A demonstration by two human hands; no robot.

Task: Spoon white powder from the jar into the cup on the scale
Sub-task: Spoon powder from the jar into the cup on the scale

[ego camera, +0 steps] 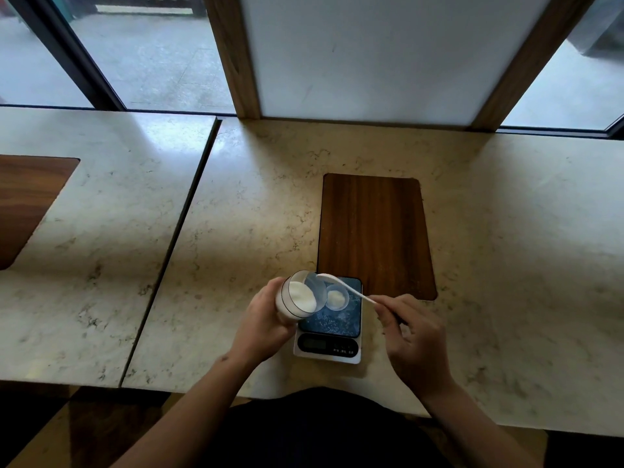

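Observation:
My left hand (261, 324) grips a clear jar (299, 295) of white powder, tilted with its mouth toward the right, just left of the scale. A small clear cup (337, 297) with a little white powder in it stands on the dark platform of the scale (329, 327). My right hand (410, 327) pinches the handle of a white spoon (344, 287). The spoon's bowl sits at the jar's rim, above and just beyond the cup. Loose white specks lie on the scale's platform.
The scale rests on a marbled counter (236, 231), at the near edge of a dark wooden inlay (374, 231). A seam (172, 251) separates a second counter slab on the left, which has its own wooden inlay (27, 201). A white panel with wooden posts stands behind.

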